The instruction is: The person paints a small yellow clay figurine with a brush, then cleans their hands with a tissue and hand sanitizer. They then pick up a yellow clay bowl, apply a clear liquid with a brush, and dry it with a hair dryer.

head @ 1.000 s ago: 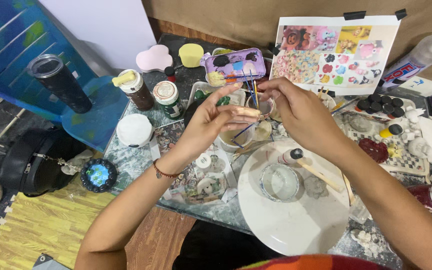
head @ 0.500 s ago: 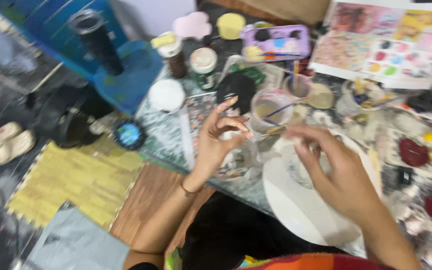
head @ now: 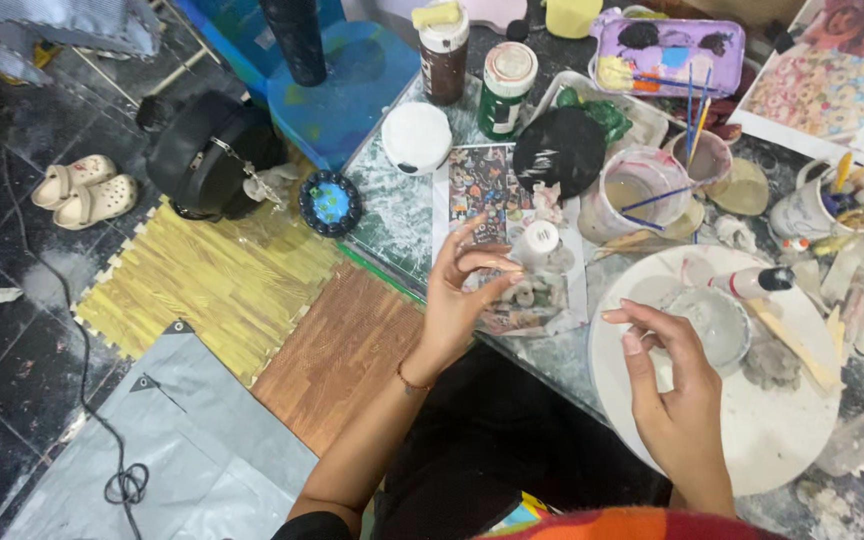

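My left hand (head: 460,295) hovers at the table's near edge over a printed picture sheet (head: 484,182). Its thumb and fingers curl toward each other beside a small white bottle (head: 540,241); I cannot tell whether they pinch something tiny. My right hand (head: 674,395) is above a round white plate (head: 752,445), with thumb and forefinger slightly apart, nothing visible between them. They are just left of a small clear bowl (head: 720,322). A small black-capped tube (head: 754,282) and a flat wooden stick (head: 798,346) lie on the plate.
Behind the hands stand a clear water cup with brushes (head: 636,192), a black dish (head: 559,150), a purple paint palette (head: 668,52), paint jars (head: 506,88) and a mug of brushes (head: 820,205). On the floor at left are a blue stool (head: 340,92), a black bag (head: 210,152), sandals (head: 80,190) and foam mats (head: 214,282).
Both hands left the brush cup and drew back toward me; the right dropped over the white plate. The view swung left and down, showing more floor.
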